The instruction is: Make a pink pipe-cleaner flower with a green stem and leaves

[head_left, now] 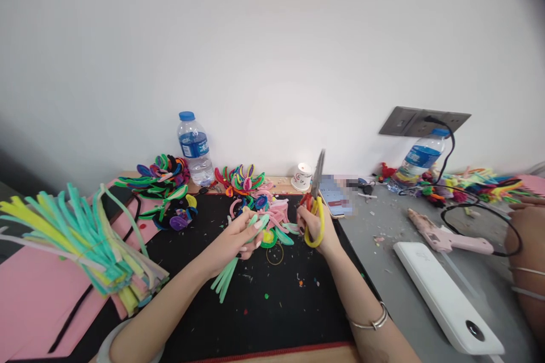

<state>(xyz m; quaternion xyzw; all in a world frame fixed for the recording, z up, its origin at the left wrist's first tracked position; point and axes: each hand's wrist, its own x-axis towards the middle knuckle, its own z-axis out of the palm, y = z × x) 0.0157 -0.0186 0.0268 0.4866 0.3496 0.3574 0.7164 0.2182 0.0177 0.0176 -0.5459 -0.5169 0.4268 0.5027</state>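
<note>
My left hand (246, 235) is closed around a few mint green pipe cleaners (225, 279), whose ends stick out below and above the fingers. My right hand (314, 224) grips scissors (318, 210) by their red and yellow handles, with the blades pointing up and away from me. Just beyond my hands lies a heap of bent pink pipe cleaner pieces (279, 212). A yellow and green pipe cleaner piece (269, 237) sits between the hands, partly covered by my left fingers. Near it a thin rubber band (275, 253) rests on the black mat (272, 317).
At left lies a big bundle of pastel pipe cleaners (97, 255) on pink sheets (34, 295). A water bottle (195, 150), a paper cup (301, 176) and a phone (336, 195) stand or lie behind. On the right are a glue gun (451, 235), a white power bank (447, 298) and another person's arm (528, 244).
</note>
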